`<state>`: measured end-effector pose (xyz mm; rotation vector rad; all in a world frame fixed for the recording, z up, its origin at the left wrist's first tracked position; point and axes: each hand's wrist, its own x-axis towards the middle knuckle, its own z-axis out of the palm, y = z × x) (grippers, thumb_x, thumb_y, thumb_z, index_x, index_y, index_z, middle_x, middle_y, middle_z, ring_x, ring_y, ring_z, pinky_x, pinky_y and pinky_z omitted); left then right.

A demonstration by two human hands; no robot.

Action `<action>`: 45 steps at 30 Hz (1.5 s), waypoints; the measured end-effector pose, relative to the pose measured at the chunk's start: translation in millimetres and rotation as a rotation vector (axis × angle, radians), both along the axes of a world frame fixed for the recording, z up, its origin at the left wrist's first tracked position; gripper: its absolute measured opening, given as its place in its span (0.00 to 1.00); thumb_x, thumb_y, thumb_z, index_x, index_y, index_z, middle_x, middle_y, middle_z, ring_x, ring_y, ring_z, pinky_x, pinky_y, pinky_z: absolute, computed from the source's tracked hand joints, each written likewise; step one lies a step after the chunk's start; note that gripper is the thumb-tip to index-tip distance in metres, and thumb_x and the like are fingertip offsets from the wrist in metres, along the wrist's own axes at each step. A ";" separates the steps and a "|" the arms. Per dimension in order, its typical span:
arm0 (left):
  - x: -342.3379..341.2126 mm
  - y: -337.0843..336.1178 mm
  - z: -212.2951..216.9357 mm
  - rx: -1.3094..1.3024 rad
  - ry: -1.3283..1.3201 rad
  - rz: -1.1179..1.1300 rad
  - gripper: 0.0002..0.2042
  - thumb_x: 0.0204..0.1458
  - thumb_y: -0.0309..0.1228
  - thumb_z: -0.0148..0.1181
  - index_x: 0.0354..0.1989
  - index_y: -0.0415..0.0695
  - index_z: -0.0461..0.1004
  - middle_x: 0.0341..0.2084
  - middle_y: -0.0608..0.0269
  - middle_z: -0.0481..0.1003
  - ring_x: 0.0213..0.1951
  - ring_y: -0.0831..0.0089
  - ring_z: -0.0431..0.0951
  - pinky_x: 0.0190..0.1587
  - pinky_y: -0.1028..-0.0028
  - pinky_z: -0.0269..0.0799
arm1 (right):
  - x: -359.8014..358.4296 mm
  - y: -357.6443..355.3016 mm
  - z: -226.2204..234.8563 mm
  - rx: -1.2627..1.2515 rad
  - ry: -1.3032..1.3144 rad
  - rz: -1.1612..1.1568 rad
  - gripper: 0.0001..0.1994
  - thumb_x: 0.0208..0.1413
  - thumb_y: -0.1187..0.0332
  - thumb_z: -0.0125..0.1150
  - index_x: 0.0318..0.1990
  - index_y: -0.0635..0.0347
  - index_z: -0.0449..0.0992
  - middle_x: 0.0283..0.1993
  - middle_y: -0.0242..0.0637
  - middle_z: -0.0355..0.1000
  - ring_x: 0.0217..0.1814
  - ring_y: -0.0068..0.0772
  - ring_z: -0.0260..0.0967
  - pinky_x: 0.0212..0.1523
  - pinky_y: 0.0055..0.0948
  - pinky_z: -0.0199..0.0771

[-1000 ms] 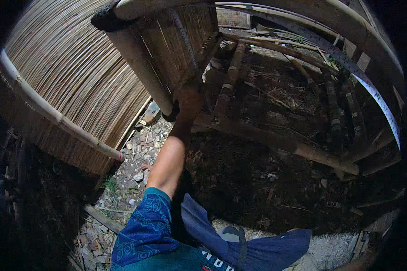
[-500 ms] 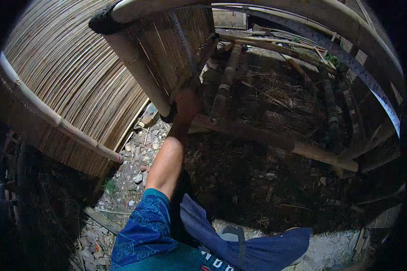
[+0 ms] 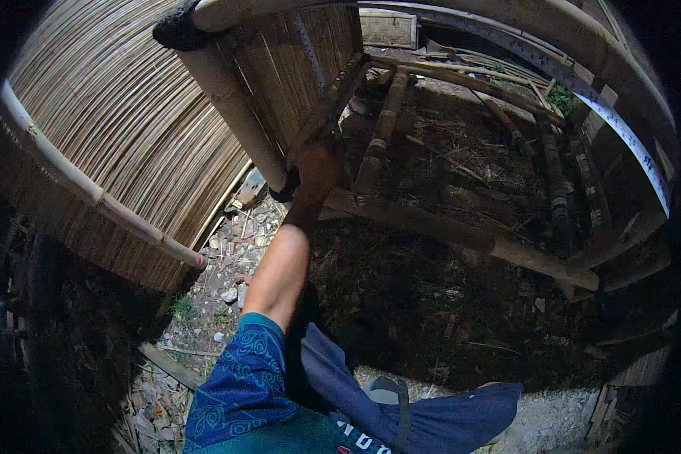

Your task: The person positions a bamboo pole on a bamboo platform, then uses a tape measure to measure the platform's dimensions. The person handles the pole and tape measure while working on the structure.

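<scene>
Fingers of left hand [image 3: 318, 168]: deep shadow, cannot tell whether clamped or apart. Hand lies just right of bamboo post [image 3: 233, 113], near its foot. Marked strip [image 3: 309, 51]: right of post, running down toward hand. Step, judged: alignment of strip near post. Next move probably calls for steady hold. Slatted screen [image 3: 121, 121]: left of post.

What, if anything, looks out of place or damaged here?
Nothing clearly looks damaged. Most untidy are the loose stones strewn beside the slatted panel. The left hand at the bamboo frame is in deep shadow, so details there are unclear.
</scene>
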<state>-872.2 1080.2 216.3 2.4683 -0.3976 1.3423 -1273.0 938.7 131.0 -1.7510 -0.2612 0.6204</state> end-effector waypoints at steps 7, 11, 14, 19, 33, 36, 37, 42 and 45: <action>1.0 2.9 -6.5 -0.079 0.146 0.096 0.16 0.59 0.42 0.67 0.48 0.43 0.84 0.37 0.47 0.83 0.37 0.40 0.83 0.41 0.48 0.78 | -19.8 -3.7 -40.2 0.429 -0.013 -0.102 0.33 0.70 0.75 0.59 0.80 0.62 0.54 0.81 0.44 0.56 0.81 0.36 0.56 0.80 0.31 0.53; -4.1 0.5 -4.6 -0.174 0.266 0.035 0.17 0.57 0.43 0.68 0.48 0.46 0.85 0.36 0.49 0.85 0.37 0.43 0.85 0.40 0.50 0.79 | -24.0 0.9 -62.2 0.339 -0.118 -0.077 0.32 0.71 0.74 0.57 0.80 0.62 0.55 0.81 0.44 0.55 0.81 0.37 0.56 0.81 0.31 0.52; -8.8 1.9 -4.3 -0.192 0.157 0.037 0.18 0.58 0.45 0.67 0.49 0.46 0.84 0.36 0.49 0.85 0.38 0.43 0.85 0.40 0.51 0.79 | -24.3 4.9 -67.2 0.308 -0.199 -0.074 0.31 0.70 0.72 0.56 0.78 0.61 0.58 0.81 0.45 0.56 0.81 0.41 0.56 0.81 0.33 0.52; -16.9 -24.2 21.4 -0.184 0.258 -0.024 0.21 0.59 0.42 0.65 0.55 0.42 0.81 0.46 0.39 0.81 0.48 0.38 0.81 0.51 0.48 0.76 | -13.3 -3.7 -62.8 0.304 -0.180 -0.101 0.29 0.71 0.70 0.55 0.78 0.62 0.59 0.81 0.47 0.56 0.82 0.43 0.55 0.81 0.35 0.53; -22.3 -6.3 16.0 -0.228 0.225 -0.031 0.22 0.58 0.42 0.64 0.55 0.40 0.79 0.44 0.40 0.82 0.47 0.39 0.83 0.51 0.49 0.78 | -20.1 -6.7 -60.4 0.263 -0.329 -0.020 0.29 0.74 0.69 0.53 0.79 0.62 0.56 0.82 0.49 0.54 0.83 0.39 0.53 0.80 0.31 0.52; -27.4 -10.4 19.3 -0.188 0.194 -0.024 0.17 0.59 0.36 0.60 0.50 0.38 0.82 0.45 0.35 0.81 0.49 0.35 0.81 0.54 0.47 0.76 | -19.9 -9.4 -49.1 0.352 -0.193 -0.037 0.28 0.75 0.70 0.52 0.79 0.61 0.57 0.82 0.49 0.54 0.83 0.38 0.52 0.81 0.30 0.51; -27.0 -8.6 15.5 -0.172 0.150 -0.012 0.17 0.59 0.36 0.59 0.50 0.38 0.82 0.44 0.36 0.81 0.49 0.35 0.81 0.53 0.47 0.76 | -20.0 -9.6 -45.6 0.370 -0.163 -0.037 0.28 0.75 0.70 0.52 0.79 0.62 0.57 0.82 0.49 0.54 0.83 0.38 0.52 0.81 0.31 0.51; -32.2 -15.5 24.8 -0.181 0.310 0.051 0.16 0.60 0.35 0.59 0.50 0.39 0.82 0.46 0.36 0.81 0.48 0.35 0.80 0.53 0.47 0.76 | -18.8 -10.5 -45.9 0.331 -0.179 -0.033 0.28 0.74 0.69 0.52 0.79 0.62 0.57 0.82 0.49 0.54 0.83 0.39 0.53 0.81 0.31 0.51; -35.1 -15.7 25.7 -0.205 0.341 0.011 0.15 0.60 0.35 0.59 0.50 0.40 0.82 0.49 0.36 0.80 0.49 0.36 0.80 0.55 0.47 0.75 | -19.1 -9.4 -47.6 0.319 -0.191 -0.033 0.29 0.74 0.68 0.52 0.79 0.63 0.57 0.82 0.50 0.54 0.83 0.40 0.53 0.81 0.31 0.51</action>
